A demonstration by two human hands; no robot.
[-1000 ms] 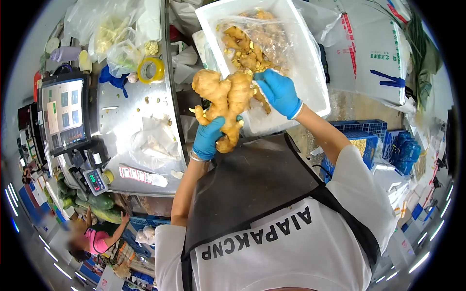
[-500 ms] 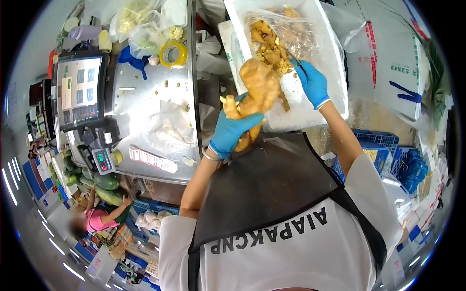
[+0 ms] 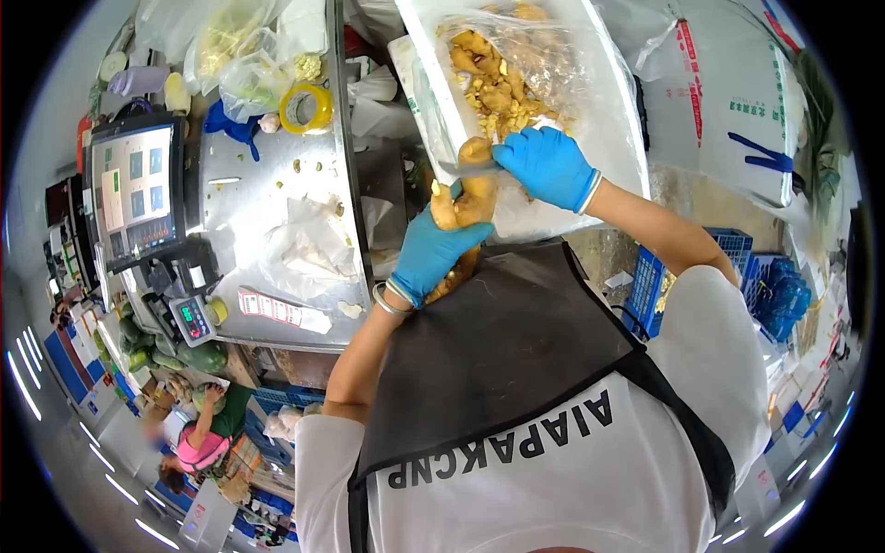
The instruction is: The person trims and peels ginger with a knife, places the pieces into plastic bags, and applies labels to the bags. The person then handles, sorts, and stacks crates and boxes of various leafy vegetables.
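Note:
My left hand (image 3: 431, 251), in a blue glove, is wrapped round a large piece of ginger (image 3: 476, 197) in front of the dark apron. In my right hand (image 3: 548, 166), also gloved in blue, is a small knife (image 3: 468, 170), its blade lying across the ginger's upper part. Behind both hands stands a white foam box (image 3: 616, 120) with ginger pieces (image 3: 489, 81) and clear plastic film in it. The lower end of the held ginger is partly hidden by my left hand.
Left of the box, a metal counter (image 3: 241, 195) bears yellow tape (image 3: 305, 108), plastic bags, a label strip and a scale display (image 3: 191, 319). A monitor (image 3: 136, 191) stands at its far side. Blue crates (image 3: 645, 293) are at the right. Another person (image 3: 203, 444) is at lower left.
The ginger has turned and come lower in my left hand. My right hand has moved left from over the box, bringing the blade against the ginger. The other person has shifted posture.

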